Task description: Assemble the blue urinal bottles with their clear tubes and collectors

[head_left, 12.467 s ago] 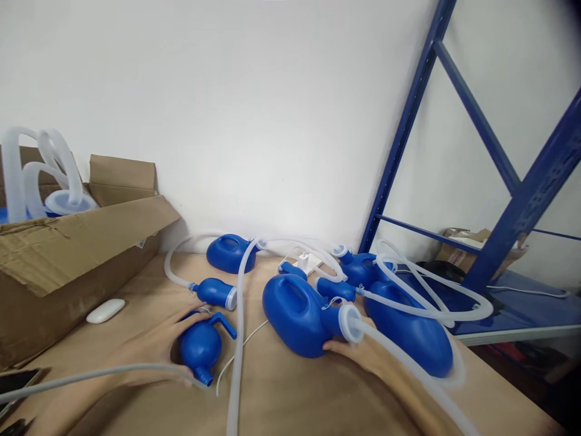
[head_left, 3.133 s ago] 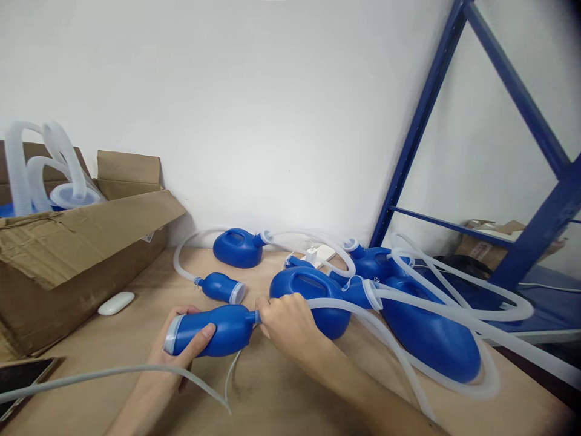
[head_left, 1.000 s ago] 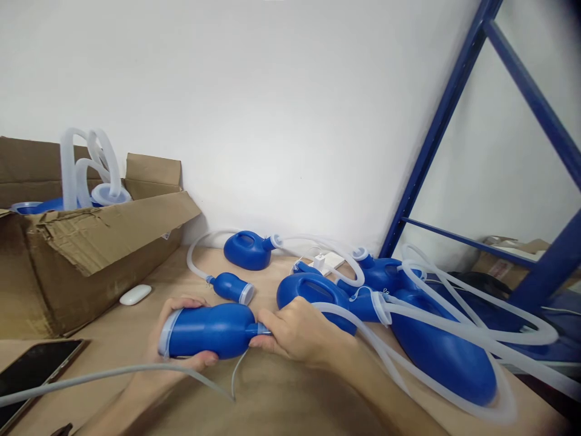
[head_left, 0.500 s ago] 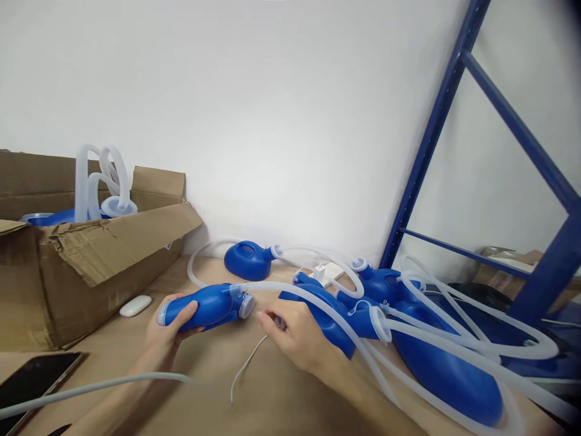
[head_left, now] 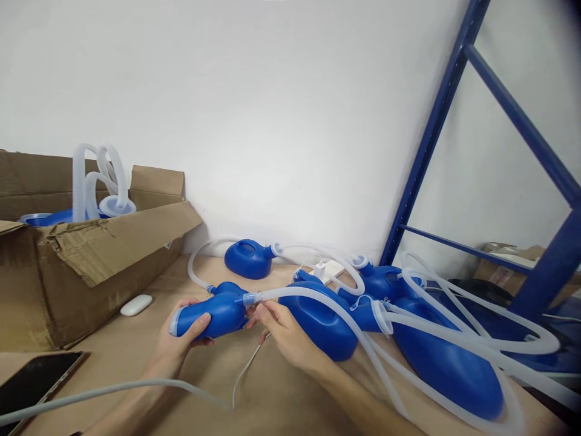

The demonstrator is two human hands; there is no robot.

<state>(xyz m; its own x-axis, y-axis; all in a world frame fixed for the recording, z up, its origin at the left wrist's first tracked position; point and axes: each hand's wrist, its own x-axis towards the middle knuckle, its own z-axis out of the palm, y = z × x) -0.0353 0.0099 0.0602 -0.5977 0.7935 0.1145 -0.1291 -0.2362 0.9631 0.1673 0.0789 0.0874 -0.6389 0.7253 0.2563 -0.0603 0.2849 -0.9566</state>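
Observation:
A blue plastic urinal bottle [head_left: 222, 315] lies on its side in my left hand [head_left: 184, 333], whose thumb presses on its body. A translucent hose [head_left: 313, 295] runs from the bottle's clear connector over to the right. My right hand [head_left: 281, 330] is closed at the bottle's mouth end, fingertips pinched beside a thin metal wire clip [head_left: 260, 296]. Those fingers hide the white cap and exactly what they grip. Just under them passes a thin white cable [head_left: 242, 375]. Another urinal bottle [head_left: 313, 315] with a hose lies right behind my right hand.
An open cardboard box [head_left: 122, 242] holding hoses and blue bottles stands left. Near it lie a white oval object [head_left: 136, 304] and a phone [head_left: 34, 381]. Several hosed bottles crowd the right, by a blue metal rack [head_left: 431, 139]. A white power strip [head_left: 333, 270] sits behind.
My right hand has moved left and up from the table onto the bottle's mouth end. My left hand has brought the bottle slightly right, with its mouth turned.

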